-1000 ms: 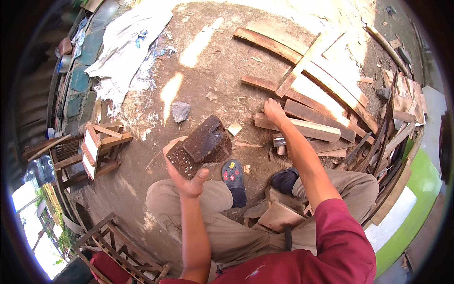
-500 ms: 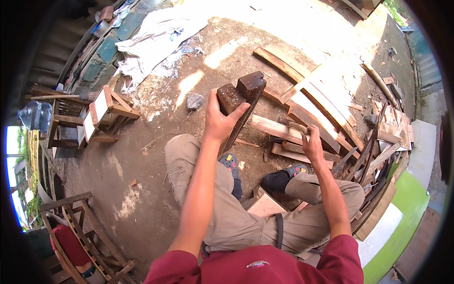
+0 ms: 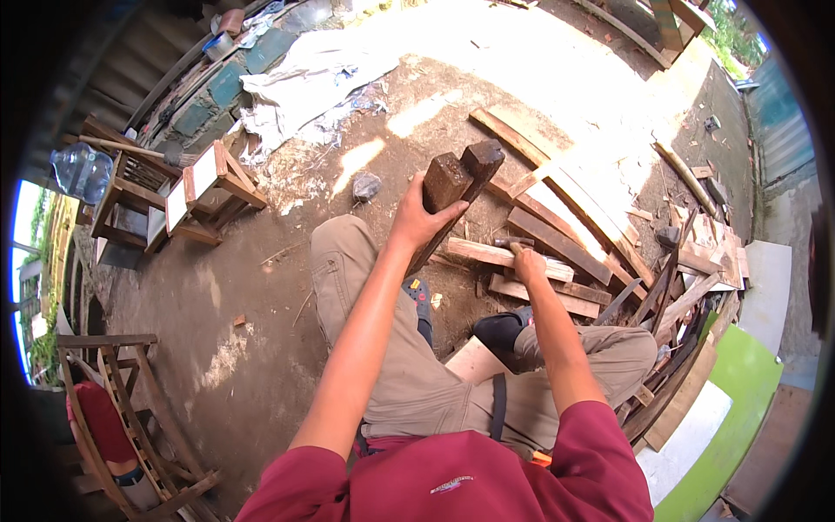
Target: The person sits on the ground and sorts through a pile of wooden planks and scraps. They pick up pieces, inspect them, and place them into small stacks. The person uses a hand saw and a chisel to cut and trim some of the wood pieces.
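My left hand [image 3: 417, 217] is wrapped round a long dark-brown piece of wood [image 3: 445, 181], raised at a tilt above my knee. Its upper end shows two blocky parts with a gap between them; the lower end runs down behind my wrist. To the right, my right hand [image 3: 528, 261] is closed round the handle of a hammer [image 3: 511, 241], whose dark head points toward the left hand's wood. The hammer and the dark wood are apart. Beneath the right hand lie pale wooden battens [image 3: 487, 252] on the ground. Between my legs is a pale board [image 3: 475, 360].
Long planks [image 3: 557, 235] and scrap wood [image 3: 696, 261] are piled at the right, beside a green-and-white panel [image 3: 739, 391]. A grey stone [image 3: 366, 186] lies ahead. At the left stand wooden frames [image 3: 213, 187], a clear water jug [image 3: 83, 172] and a chair [image 3: 130, 418].
My right hand has moved left with the hammer, nearer to the dark wood, and the hammer has turned. My left hand keeps its hold. The whole view has shifted slightly.
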Action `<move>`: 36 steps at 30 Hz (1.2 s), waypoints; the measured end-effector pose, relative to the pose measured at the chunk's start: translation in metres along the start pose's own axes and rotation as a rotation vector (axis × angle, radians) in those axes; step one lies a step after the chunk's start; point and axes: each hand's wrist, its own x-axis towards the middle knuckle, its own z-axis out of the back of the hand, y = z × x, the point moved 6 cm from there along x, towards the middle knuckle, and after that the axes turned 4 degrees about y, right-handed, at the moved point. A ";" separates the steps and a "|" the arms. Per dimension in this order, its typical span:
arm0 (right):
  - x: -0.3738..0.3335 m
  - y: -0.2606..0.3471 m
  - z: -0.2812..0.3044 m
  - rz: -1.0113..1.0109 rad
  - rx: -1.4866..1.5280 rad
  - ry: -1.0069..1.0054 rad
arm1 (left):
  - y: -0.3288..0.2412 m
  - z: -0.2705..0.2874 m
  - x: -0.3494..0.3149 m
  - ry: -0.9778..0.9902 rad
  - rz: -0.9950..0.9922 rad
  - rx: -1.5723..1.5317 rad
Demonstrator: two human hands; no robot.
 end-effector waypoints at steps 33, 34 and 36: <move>-0.289 -0.030 0.211 -0.235 1.194 -0.815 | 0.002 -0.191 0.030 0.423 -0.015 0.427; -0.292 -0.032 0.214 -0.263 0.999 -0.855 | -0.001 -0.192 0.029 0.406 -0.034 0.443; -0.285 -0.027 0.216 -0.208 0.821 -0.883 | -0.004 -0.200 0.031 0.457 -0.049 0.432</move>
